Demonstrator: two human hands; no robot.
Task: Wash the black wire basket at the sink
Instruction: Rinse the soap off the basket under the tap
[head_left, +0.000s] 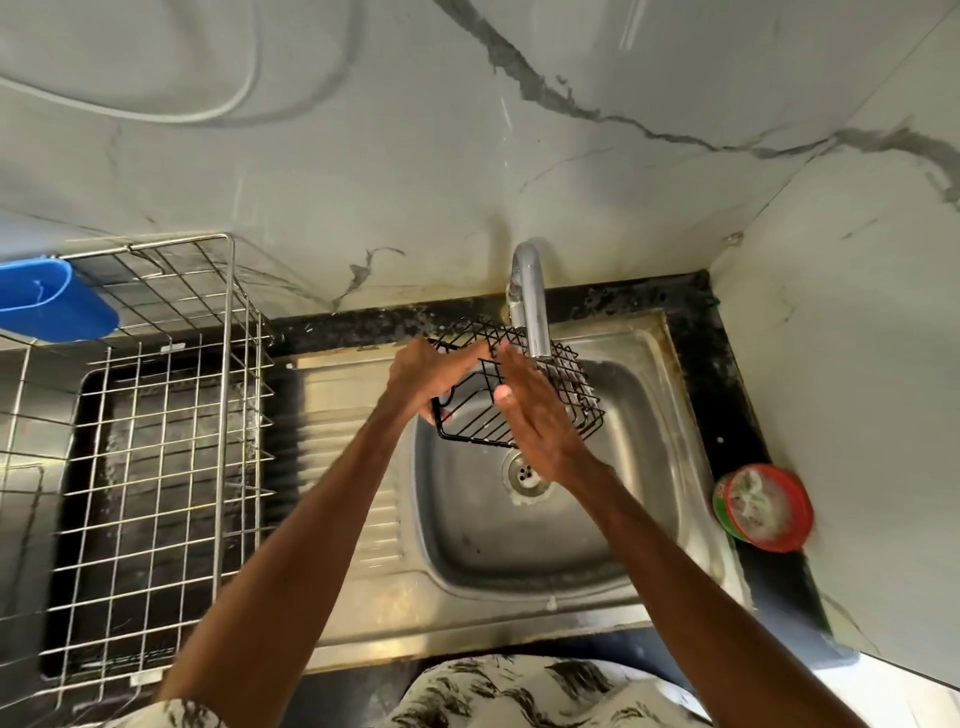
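Over the sink bowl (519, 551), under the tap (532, 301), the black wire basket (566, 384) hangs tilted, long axis left to right. Left hand (431, 374) grips its left end; right hand (540, 415), fingers straight and together, presses its near side.

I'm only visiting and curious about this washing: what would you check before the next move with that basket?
1. Left hand grips the black wire basket at its left edge: ok.
2. Basket held below the faucet spout, above the sink: ok.
3. Right hand flat against the basket, fingers straight: ok.
4. Water running from the faucet: cannot tell.
5. Drain uncovered: ok.
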